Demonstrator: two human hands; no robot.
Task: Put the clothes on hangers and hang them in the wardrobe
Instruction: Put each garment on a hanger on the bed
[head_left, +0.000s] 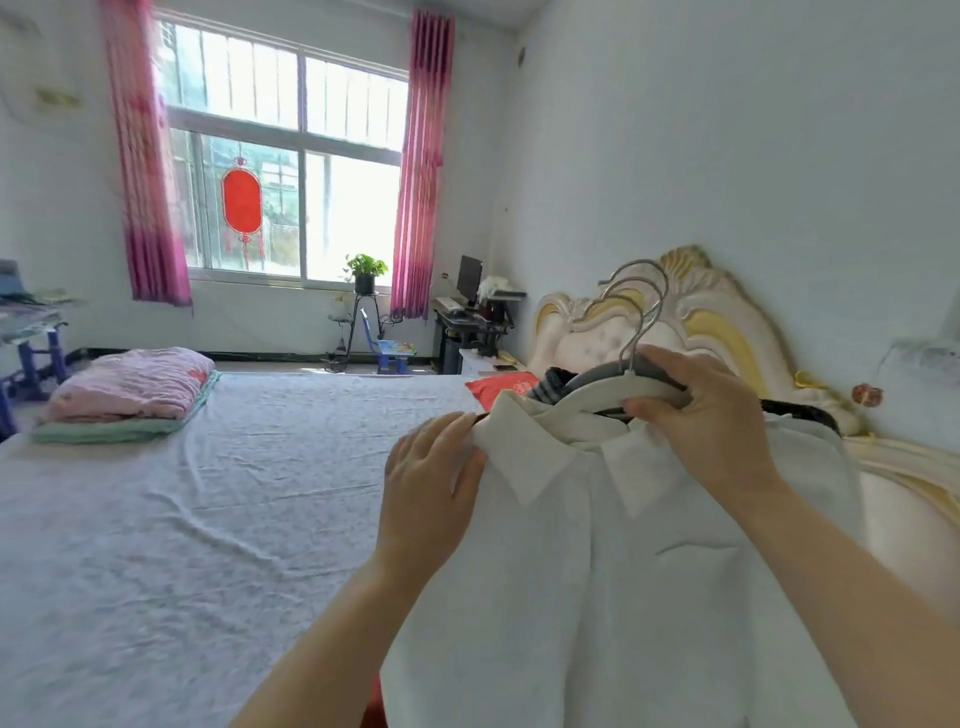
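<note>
A white collared shirt (613, 561) hangs in front of me over the bed, draped on a hanger. My right hand (691, 410) grips a bunch of hangers (618, 384) at their necks; their metal hooks (647, 299) stick up above my fingers. A dark striped garment (550, 384) shows behind the collar on one of those hangers. My left hand (434, 478) pinches the shirt's left shoulder beside the collar. The wardrobe is out of view.
A wide bed (182, 519) with a pale sheet fills the foreground, with folded pink and green bedding (130, 397) at its far left. A cream and gold headboard (691, 322) stands at the right, a red pillow (501, 389) near it. Window, plant stand and desk lie beyond.
</note>
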